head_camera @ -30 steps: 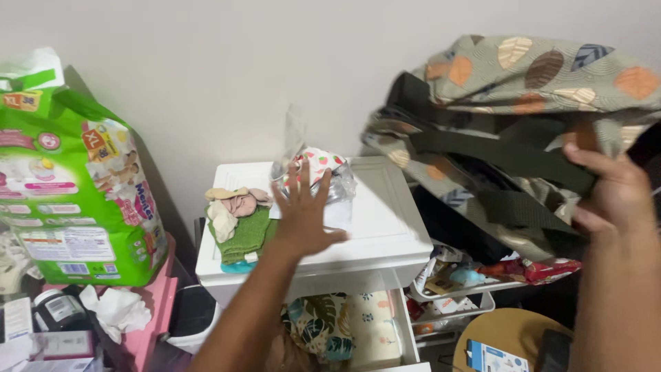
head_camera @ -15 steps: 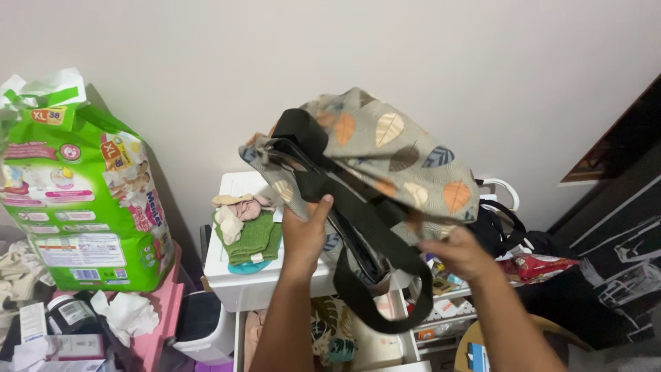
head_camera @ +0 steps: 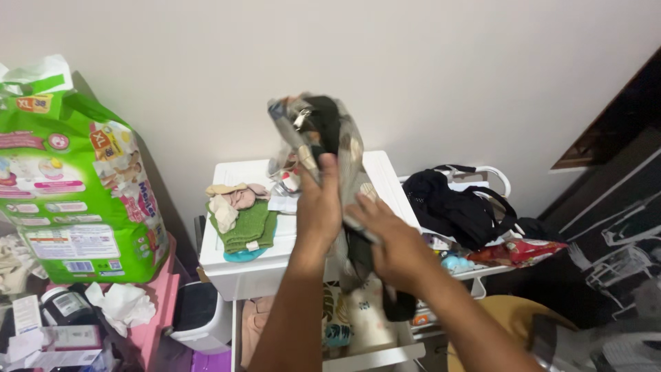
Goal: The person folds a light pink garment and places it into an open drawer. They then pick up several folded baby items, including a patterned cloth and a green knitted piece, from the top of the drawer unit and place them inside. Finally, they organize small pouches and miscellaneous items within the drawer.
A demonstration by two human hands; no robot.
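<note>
I hold the leaf-print bag (head_camera: 323, 138) up over the white drawer unit (head_camera: 385, 186), at about twelve o'clock from my hands, so it hangs free of the clutter. My left hand (head_camera: 318, 207) is clamped round its upper part, fingers wrapped on the fabric and dark strap. My right hand (head_camera: 389, 244) presses against the lower folds; I cannot tell whether it pinches them. At nine o'clock lie folded green cloths (head_camera: 244, 231), farther left a green nappy pack (head_camera: 76, 186).
</note>
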